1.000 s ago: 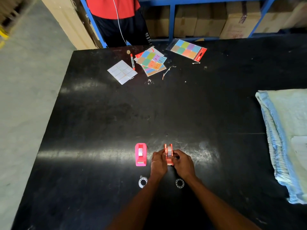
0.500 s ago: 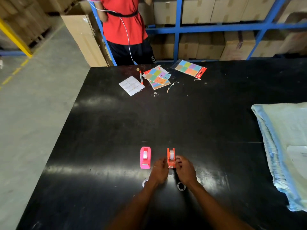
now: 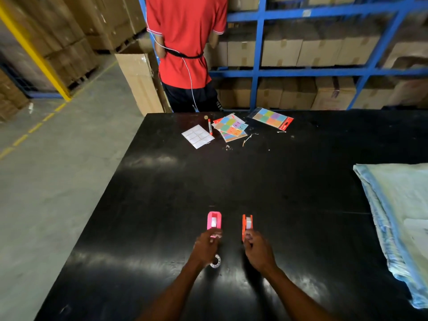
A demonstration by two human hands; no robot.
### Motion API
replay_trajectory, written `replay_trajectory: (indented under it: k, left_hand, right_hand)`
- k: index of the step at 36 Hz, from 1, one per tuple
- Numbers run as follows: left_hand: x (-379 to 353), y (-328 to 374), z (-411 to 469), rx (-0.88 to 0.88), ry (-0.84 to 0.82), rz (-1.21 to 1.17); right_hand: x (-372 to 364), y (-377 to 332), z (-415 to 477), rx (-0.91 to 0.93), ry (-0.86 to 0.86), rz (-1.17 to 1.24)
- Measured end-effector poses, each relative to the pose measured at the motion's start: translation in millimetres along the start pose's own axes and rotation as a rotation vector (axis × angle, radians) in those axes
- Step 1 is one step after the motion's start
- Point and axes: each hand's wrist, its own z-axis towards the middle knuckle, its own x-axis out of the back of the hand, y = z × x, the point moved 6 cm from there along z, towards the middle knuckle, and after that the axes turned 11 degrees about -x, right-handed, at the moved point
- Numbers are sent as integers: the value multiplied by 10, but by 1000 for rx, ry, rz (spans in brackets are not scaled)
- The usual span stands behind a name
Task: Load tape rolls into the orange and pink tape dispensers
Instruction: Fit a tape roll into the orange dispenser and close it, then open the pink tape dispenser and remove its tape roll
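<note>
Near the tabletop's (image 3: pixel 162 205) near edge, our left hand (image 3: pixel 206 247) pinches the pink dispenser's (image 3: pixel 214 222) near end; our right hand (image 3: pixel 257 250) pinches the orange dispenser's (image 3: pixel 247 224). A tape roll (image 3: pixel 215 262) lies by our left wrist.

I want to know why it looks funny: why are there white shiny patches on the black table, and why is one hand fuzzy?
In the head view, the glossy black table mirrors overhead lights as pale glare patches; the left hand is smeared by motion blur at the pink dispenser; the right hand by the orange dispenser looks sharper; the wide lens bends the blue shelves.
</note>
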Motion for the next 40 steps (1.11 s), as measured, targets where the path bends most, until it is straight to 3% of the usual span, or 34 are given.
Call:
replay_trajectory:
  k: [10,18,32,40]
  left_hand:
    - [226,-237,-120,21,82,-6]
    - [278,-450,-148,5,18,49]
    - [40,-1017,-19,147,-182,56]
    - [23,-1051,84,127,-206,70]
  right_hand:
    - [-243,-76,-95,6,-145,49]
    - [-401,-94,-137,3,-210,1]
    - [-661,-61,-158,-148,-355,-64]
    - [-775,-70,-126,-181,-374,-55]
